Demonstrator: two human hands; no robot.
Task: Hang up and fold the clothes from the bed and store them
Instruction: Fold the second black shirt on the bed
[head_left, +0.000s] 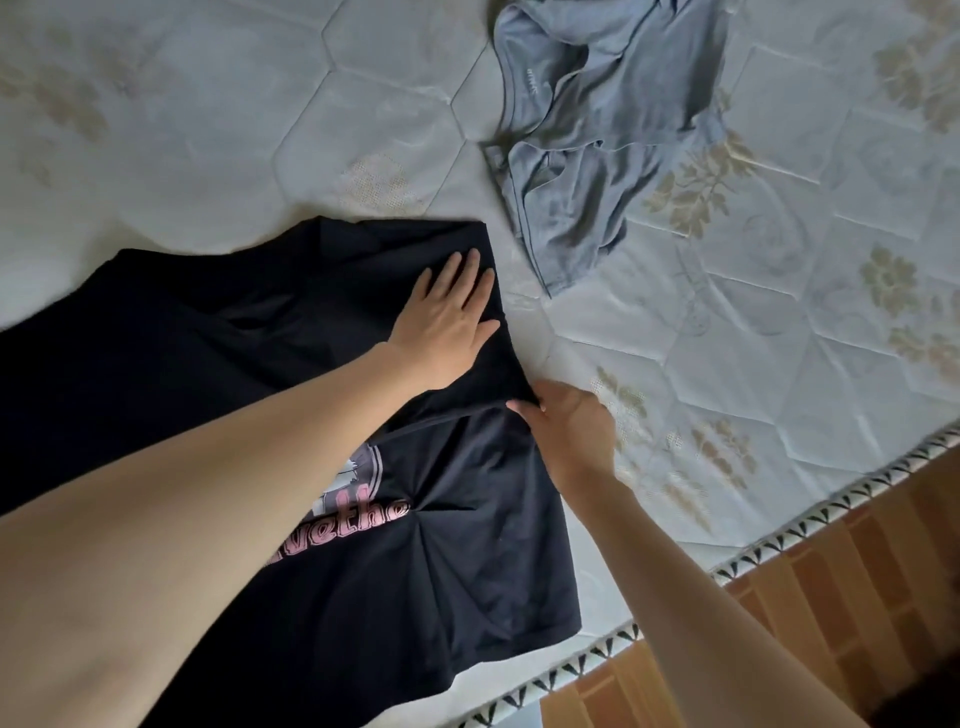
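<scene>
Both hands work the black T-shirt (260, 322) on the bed (208, 130): left hand (447, 317) pressing flat, right hand (566, 426) pinching its edge.

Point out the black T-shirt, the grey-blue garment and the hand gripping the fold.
black T-shirt (467, 561), head view, lower front panel.
grey-blue garment (587, 171), head view, crumpled middle.
right hand (569, 426), head view, back of hand.
</scene>
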